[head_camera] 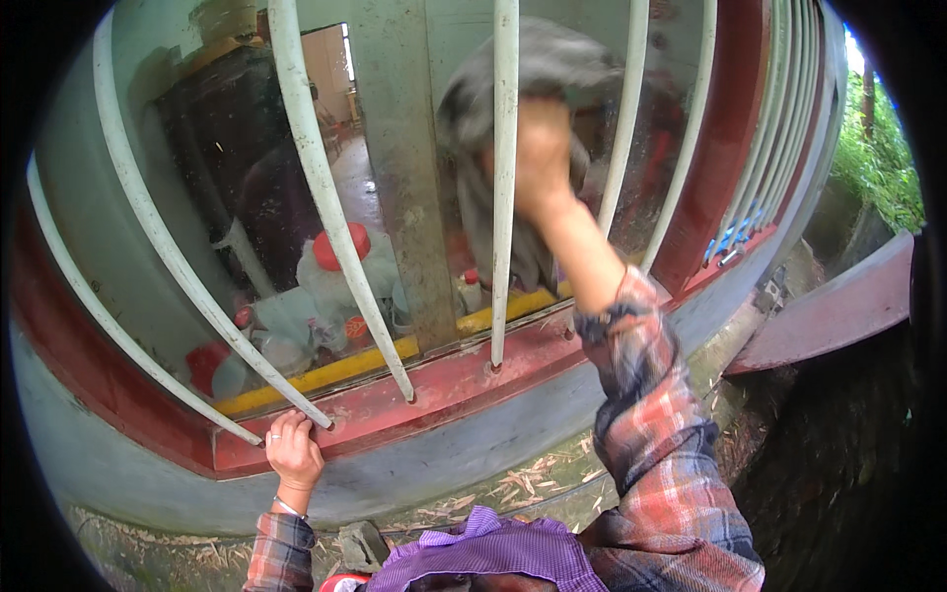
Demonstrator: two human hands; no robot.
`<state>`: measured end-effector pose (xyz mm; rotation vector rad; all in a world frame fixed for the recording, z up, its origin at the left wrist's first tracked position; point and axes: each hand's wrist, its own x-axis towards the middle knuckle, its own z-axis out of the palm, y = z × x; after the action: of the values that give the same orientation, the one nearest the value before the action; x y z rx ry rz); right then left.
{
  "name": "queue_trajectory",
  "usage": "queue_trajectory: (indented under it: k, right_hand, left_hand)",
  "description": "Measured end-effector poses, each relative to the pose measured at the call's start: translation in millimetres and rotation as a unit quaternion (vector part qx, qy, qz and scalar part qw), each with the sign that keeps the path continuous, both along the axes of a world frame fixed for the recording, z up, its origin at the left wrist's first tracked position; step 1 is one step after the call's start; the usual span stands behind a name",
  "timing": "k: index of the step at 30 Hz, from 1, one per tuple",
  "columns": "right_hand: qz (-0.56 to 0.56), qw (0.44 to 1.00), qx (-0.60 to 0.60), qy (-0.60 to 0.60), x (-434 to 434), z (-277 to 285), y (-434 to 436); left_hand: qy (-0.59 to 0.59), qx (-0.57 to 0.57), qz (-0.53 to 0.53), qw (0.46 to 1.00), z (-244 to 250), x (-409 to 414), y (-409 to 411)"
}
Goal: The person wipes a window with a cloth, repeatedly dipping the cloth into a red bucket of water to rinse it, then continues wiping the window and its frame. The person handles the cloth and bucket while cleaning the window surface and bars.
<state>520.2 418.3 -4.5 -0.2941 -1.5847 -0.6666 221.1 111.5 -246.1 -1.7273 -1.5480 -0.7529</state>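
Note:
My right hand [544, 152] reaches between the white window bars [505, 222], gripping a grey cloth [510, 248] against the window glass [466, 96]. Hand and cloth are blurred, and one bar passes in front of the cloth. Below and to the left, my left hand [294, 449] rests on the red window sill [355, 418] near the foot of a bar, its fingers over the edge and nothing seen in them. A ring and a bracelet show on that hand.
Behind the glass stand a jar with a red lid [342, 246] and several containers. A second barred window [766, 155] is at the right. Dry leaves [525, 481] and a stone block [362, 546] lie on the ground below the grey wall [459, 462]. A curved slab [828, 314] juts out at right.

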Motion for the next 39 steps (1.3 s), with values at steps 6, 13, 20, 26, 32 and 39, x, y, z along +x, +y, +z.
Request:
queue_trajectory:
  k: [6, 13, 20, 26, 32, 39]
  right_hand:
    - [0.005, 0.950, -0.157, -0.269, 29, -137, -43]
    - [0.080, 0.976, -0.088, -0.180, 25, -87, -31]
    - [0.045, 0.998, -0.008, -0.041, 0, 100, -8]
    - [0.081, 0.990, 0.039, -0.105, 1, 76, -14]
    - [0.096, 0.951, -0.041, -0.293, 33, -33, -28]
    - [0.004, 0.917, -0.195, -0.348, 96, -132, -83]
  left_hand:
    - [-0.001, 0.006, 0.011, 1.000, 5, 6, -3]
    - [0.000, 0.019, 0.028, 0.999, 3, 7, 0]
    - [-0.001, 0.024, 0.041, 0.999, 13, 22, 4]
    - [-0.017, 0.017, 0.058, 0.998, 10, 20, -3]
    - [-0.024, 0.026, 0.047, 0.998, 4, 14, -6]
    - [-0.014, 0.037, 0.028, 0.999, -2, 3, -3]
